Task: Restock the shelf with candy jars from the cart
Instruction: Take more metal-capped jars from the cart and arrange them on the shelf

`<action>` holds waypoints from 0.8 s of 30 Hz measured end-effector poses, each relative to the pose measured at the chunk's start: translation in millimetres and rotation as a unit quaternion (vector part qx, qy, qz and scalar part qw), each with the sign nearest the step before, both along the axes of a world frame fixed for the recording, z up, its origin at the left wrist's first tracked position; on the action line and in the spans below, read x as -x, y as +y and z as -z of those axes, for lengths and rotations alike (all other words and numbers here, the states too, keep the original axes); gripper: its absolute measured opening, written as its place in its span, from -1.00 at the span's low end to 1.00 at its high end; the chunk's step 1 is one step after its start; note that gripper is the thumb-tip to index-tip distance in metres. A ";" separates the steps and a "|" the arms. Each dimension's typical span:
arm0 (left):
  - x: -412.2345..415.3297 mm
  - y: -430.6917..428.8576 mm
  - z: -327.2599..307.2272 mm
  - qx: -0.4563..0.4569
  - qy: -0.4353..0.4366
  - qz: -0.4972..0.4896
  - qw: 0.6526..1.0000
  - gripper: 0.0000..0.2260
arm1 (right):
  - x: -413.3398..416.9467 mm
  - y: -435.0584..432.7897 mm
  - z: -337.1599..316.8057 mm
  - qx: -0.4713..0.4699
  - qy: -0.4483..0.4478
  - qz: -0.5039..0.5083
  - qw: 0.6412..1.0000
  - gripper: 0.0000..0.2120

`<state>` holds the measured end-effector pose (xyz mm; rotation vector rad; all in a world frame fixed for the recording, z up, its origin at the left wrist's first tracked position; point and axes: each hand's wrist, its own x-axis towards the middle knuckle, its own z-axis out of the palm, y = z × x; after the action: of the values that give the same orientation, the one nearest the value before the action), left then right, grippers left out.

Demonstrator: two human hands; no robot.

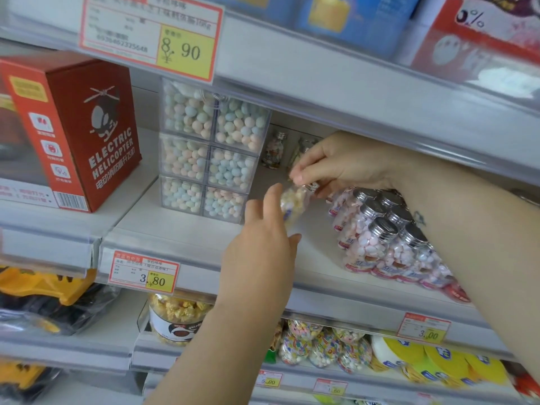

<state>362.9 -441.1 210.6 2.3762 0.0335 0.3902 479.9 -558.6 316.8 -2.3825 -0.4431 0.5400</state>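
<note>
Small candy jar up in air over middle shelf, tipped, blurry. Right grip pinching its shiny cap end with thumb and fingertips. Left grip curled round jar's body from below. Bunch of jars with silver caps standing on shelf, just right of held jar, under right arm. Stack of clear boxes full of pale candy balls on left. Two little jars at back. Red helicopter box far left.
</note>
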 end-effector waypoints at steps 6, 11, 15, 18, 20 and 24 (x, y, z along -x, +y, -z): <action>4.4 13.3 12.9 -0.220 -0.025 -0.007 0.975 -0.70 | -20.9 -5.8 15.0 0.143 -0.174 -0.036 0.974 -0.63; -1.1 12.1 26.0 -0.227 -0.069 -0.023 0.971 -0.77 | -28.7 -16.0 19.4 0.179 -0.248 -0.002 0.952 -0.56; -3.9 11.5 31.7 -0.230 -0.091 -0.035 0.968 -0.76 | -35.1 -22.1 20.6 0.195 -0.258 0.025 0.946 -0.56; -4.8 11.9 32.8 -0.227 -0.104 -0.037 0.968 -0.76 | -41.2 -24.3 21.4 0.191 -0.265 0.068 0.942 -0.60; -5.3 11.8 33.3 -0.225 -0.111 -0.037 0.967 -0.76 | -43.9 -25.5 20.5 0.202 -0.274 0.094 0.936 -0.65; -4.6 11.4 33.8 -0.219 -0.111 -0.036 0.969 -0.79 | -42.8 -21.9 19.8 0.236 -0.282 0.110 0.923 -0.71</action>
<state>367.5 -429.6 176.8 2.7523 -0.0774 0.7646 522.7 -580.5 297.1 -3.0022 -0.2985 -0.1874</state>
